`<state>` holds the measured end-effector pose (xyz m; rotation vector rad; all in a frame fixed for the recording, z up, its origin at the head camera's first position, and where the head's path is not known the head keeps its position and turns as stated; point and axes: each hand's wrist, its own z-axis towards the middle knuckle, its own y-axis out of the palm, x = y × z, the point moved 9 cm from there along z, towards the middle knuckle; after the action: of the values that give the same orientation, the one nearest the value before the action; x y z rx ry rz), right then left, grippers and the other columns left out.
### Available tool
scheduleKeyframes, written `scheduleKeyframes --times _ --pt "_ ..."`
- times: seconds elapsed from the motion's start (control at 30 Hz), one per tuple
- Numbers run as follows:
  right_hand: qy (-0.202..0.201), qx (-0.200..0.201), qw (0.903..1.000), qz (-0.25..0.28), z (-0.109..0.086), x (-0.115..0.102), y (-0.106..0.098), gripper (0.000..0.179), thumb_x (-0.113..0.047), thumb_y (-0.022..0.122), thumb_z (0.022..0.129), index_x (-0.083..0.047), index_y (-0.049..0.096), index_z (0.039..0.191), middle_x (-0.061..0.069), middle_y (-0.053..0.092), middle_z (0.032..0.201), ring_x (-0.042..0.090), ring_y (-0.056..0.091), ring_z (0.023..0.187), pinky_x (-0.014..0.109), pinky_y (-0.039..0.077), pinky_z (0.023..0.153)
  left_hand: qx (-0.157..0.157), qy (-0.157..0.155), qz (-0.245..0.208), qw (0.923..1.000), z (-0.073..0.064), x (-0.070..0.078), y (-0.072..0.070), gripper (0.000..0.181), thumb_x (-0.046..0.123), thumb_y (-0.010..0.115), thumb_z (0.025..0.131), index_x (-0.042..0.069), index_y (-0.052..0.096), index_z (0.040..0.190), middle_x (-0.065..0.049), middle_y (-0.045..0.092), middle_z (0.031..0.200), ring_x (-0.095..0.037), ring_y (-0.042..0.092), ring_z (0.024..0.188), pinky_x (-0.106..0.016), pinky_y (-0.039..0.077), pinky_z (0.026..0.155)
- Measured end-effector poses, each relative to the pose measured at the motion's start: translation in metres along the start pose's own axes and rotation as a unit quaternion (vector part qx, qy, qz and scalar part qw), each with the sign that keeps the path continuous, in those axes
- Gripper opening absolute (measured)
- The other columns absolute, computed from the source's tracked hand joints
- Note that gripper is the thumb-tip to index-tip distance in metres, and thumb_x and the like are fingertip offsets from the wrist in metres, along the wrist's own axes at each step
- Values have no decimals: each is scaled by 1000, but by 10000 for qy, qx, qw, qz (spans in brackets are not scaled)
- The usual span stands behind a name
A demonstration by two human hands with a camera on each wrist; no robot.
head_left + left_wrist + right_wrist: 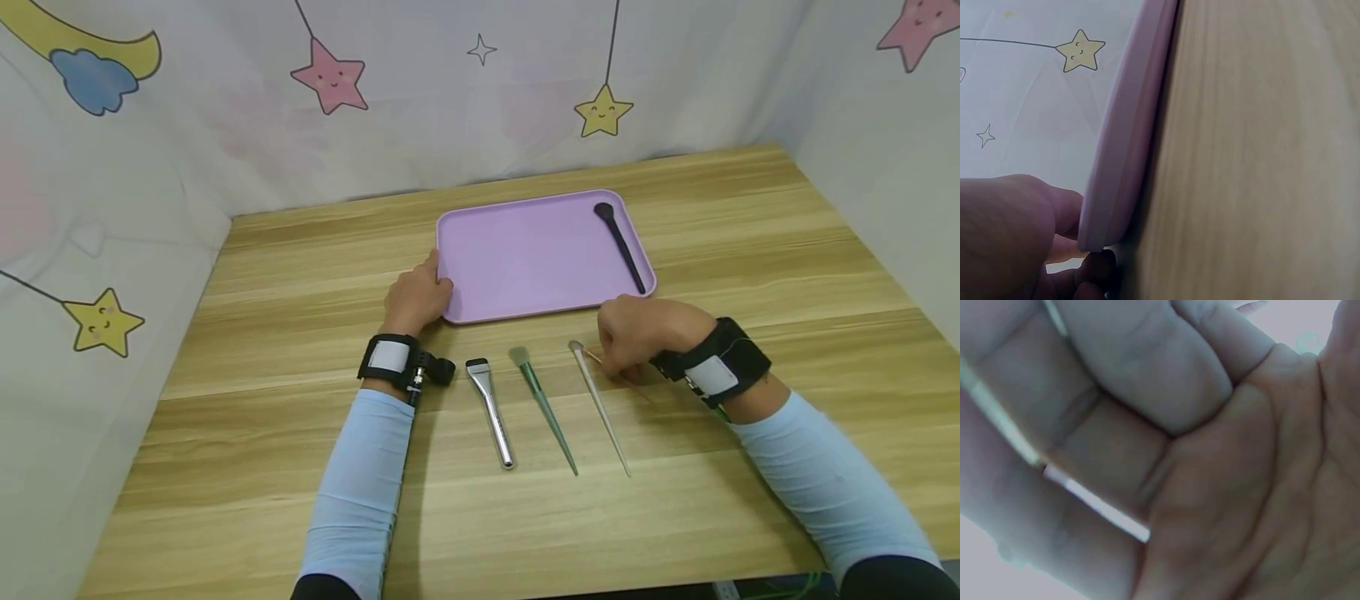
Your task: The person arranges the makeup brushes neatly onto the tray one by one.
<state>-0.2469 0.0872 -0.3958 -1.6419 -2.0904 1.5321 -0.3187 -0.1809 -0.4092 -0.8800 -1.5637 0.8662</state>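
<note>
My left hand [415, 298] holds the left edge of a lilac tray [525, 258], the thumb over its rim and the index finger along its side. In the left wrist view, fingers [1066, 209] show around the tray's corner. My right hand [645, 329], its fingers curled, pinches a thin tan stick [593, 357] in front of the tray. Most of that stick is hidden, so its kind cannot be told. Just left of this hand lies a pale slim makeup brush [600, 407]. A black makeup brush [621, 250] lies along the tray's right side.
A green makeup brush [543, 408] and a silver flat-headed makeup brush [491, 412] lie on the wooden table [300, 400], in front of the tray. A white curtain [420, 117] with printed stars stands behind the table's back edge.
</note>
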Motion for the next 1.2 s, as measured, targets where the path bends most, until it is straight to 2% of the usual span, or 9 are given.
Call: scheduleKeyframes --times 0.17,0.4,0.6,0.87,1.07,1.2 --pt "-213 408 9989 13 2 -3 -8 21 -9 69 79 -11 67 58 -3 61 52 8 46 47 25 37 47 5 -10 -8 10000 0 0 0 66 29 43 99 12 26 161 -14 41 156 -36 55 115 -51 46 90" --pt "-366 1025 9940 85 4 -1 -21 20 -11 66 80 -11 65 60 -5 59 53 10 48 47 26 37 48 13 -62 1 10000 0 -1 -1 66 29 43 99 13 26 161 -14 41 156 -37 55 117 -52 45 91" --pt "-255 1621 9864 -52 5 4 -35 6 -11 67 81 -6 68 78 1 60 68 13 51 56 30 43 53 -9 -67 38 10000 0 0 0 66 29 42 99 13 26 161 -14 41 156 -36 55 112 -51 45 89" --pt "-115 2392 9709 46 3 11 -52 11 -12 68 85 -2 71 88 5 64 76 19 56 65 35 47 60 -27 -88 30 10000 -1 -1 0 66 30 42 99 14 25 161 -13 41 156 -35 55 112 -51 46 89" --pt "186 2686 9625 333 3 21 -59 13 -13 67 88 -1 71 89 5 62 66 18 57 54 33 44 53 -8 -76 -16 10000 -1 0 0 66 29 42 99 14 25 161 -14 42 156 -36 55 106 -50 46 85" --pt "230 2809 9578 557 4 26 -60 15 -13 64 92 2 69 94 4 61 59 17 56 48 31 41 48 11 -65 -41 10000 -1 0 0 66 30 43 99 13 26 161 -14 42 156 -36 55 105 -49 46 84"
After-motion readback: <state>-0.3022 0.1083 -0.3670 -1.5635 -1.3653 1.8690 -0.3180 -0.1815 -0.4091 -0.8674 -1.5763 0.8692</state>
